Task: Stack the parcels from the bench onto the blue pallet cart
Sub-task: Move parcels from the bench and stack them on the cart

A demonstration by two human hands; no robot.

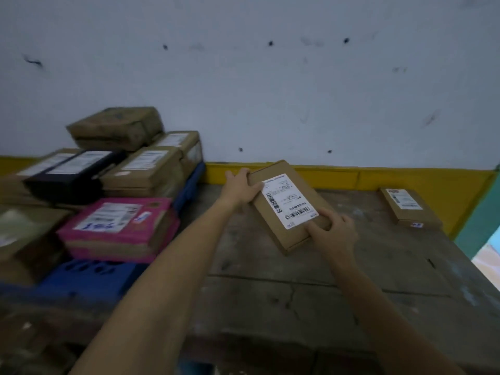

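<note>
item: flat brown parcel, white label up, tilted over the worktop with its far end raised. whether its near corner touches the wood cannot be told.
hold: your left hand grips the far-left corner, fingers curled over the edge. your right hand pinches the near-right corner, thumb on the label side.
second item: small brown parcel, flat on the worktop, well apart to the right.
destination: blue pallet cart to your left, already loaded. pink parcel in front, black parcel behind it, top brown parcel sitting skewed on the stack.
risks, as judged: corner grips on a thin box may let it twist or slip on the swing left. setting it against the skewed top parcel could knock that one off. little bare deck shows, so an overhanging placement may slide.
</note>
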